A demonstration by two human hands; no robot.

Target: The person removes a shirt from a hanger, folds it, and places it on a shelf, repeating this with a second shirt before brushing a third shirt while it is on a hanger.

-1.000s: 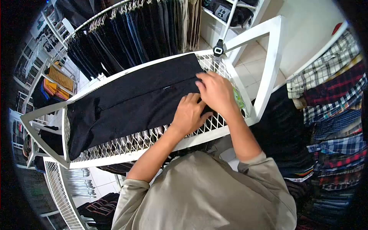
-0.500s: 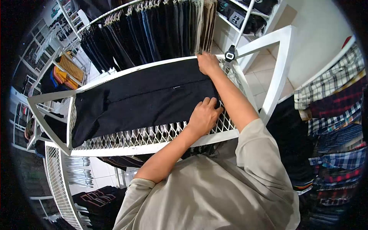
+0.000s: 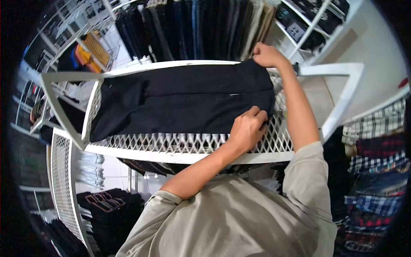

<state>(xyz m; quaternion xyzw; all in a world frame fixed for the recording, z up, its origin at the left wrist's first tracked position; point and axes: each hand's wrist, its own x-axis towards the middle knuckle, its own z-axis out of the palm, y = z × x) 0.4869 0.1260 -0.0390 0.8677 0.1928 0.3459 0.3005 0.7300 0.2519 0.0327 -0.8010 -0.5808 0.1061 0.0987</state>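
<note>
A long piece of black cloth (image 3: pixel 184 96) lies lengthwise on a white wire-mesh rack (image 3: pixel 171 157). My left hand (image 3: pixel 248 128) is closed on the near right corner of the cloth, its fingers curled at the edge. At the far right corner, my right hand (image 3: pixel 267 55) pinches the cloth and holds that corner slightly raised. A seam runs along the cloth, with a small pale mark near its right part. The left end of the cloth is rumpled.
Dark trousers (image 3: pixel 188 30) hang behind the rack. Checked shirts (image 3: pixel 376 162) hang at the right. The rack's raised white end frames (image 3: pixel 355 85) stick out on both sides. Dark folded clothes (image 3: pixel 111 205) lie below left.
The rack and cloth appear further right and more level as the view shifted. My right hand has lifted the far right corner a little; my left hand stays at the near right corner.
</note>
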